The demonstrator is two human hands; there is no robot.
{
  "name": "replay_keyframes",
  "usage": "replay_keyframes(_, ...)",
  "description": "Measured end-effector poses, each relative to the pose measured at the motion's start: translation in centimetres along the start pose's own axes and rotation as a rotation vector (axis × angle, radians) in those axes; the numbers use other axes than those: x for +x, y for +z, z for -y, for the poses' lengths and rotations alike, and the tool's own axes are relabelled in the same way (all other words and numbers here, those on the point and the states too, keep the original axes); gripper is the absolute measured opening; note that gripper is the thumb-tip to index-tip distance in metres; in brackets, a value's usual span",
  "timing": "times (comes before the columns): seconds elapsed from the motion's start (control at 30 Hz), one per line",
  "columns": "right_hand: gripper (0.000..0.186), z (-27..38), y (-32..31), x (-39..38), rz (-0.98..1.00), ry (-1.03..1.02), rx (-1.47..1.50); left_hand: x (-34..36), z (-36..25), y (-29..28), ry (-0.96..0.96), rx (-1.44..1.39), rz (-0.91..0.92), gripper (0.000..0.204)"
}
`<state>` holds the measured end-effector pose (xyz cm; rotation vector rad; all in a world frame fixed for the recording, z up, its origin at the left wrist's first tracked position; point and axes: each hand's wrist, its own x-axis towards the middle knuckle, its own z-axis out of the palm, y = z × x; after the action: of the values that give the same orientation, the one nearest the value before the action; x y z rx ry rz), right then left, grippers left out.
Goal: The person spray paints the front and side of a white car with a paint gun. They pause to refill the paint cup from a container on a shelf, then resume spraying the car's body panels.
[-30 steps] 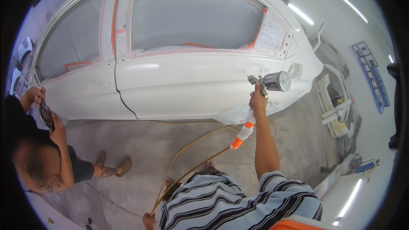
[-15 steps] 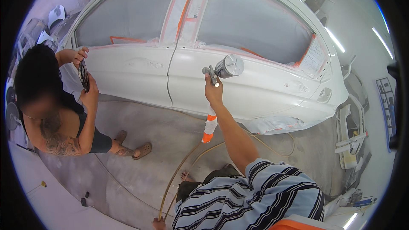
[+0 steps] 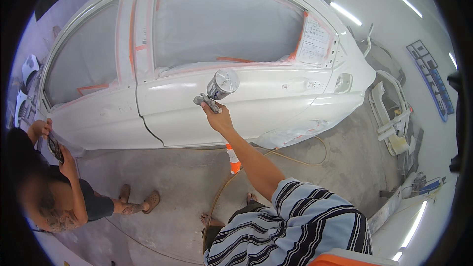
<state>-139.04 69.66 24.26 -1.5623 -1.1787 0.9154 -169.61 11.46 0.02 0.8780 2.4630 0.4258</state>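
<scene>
Hands: right hand (image 3: 218,118) grips one spray gun (image 3: 217,90) mid-frame at one white car (image 3: 256,103); left hand out of view; one bystander (image 3: 54,187) lower left.

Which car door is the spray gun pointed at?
The door right of the seam: the right hand holds the spray gun over its white panel; the other door lies beyond the seam.

The white car door (image 3: 236,113) is blocking the way ahead of the right hand (image 3: 217,117); bare floor (image 3: 182,182) is lying open below, a crouching person (image 3: 54,192) crowding the left.
</scene>
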Motion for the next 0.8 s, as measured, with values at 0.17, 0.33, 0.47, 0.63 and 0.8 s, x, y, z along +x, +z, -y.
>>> replay_keyframes(0.17,0.056,-3.8,-21.4,2.2,-0.112,0.046,-0.084,0.5,-7.6,3.3,0.151,-0.001,0.051,0.019)
replay_keyframes(0.33,0.046,-6.5,-39.3,4.3,-0.298,0.118,-0.01,-0.8,-14.5,5.7,0.268,-0.054,0.084,0.017)
replay_keyframes(0.47,0.046,-8.0,-51.0,4.9,-0.433,0.111,0.028,-2.2,-20.2,7.2,0.359,-0.07,0.169,0.02)
replay_keyframes(0.63,0.045,-8.8,-60.5,6.0,-0.589,0.165,0.102,-3.6,-26.1,8.2,0.396,-0.016,0.318,0.025)
replay_keyframes(0.8,0.047,-11.9,-65.6,7.0,-0.783,0.175,0.071,-4.5,-28.2,8.1,0.394,0.052,0.372,0.026)
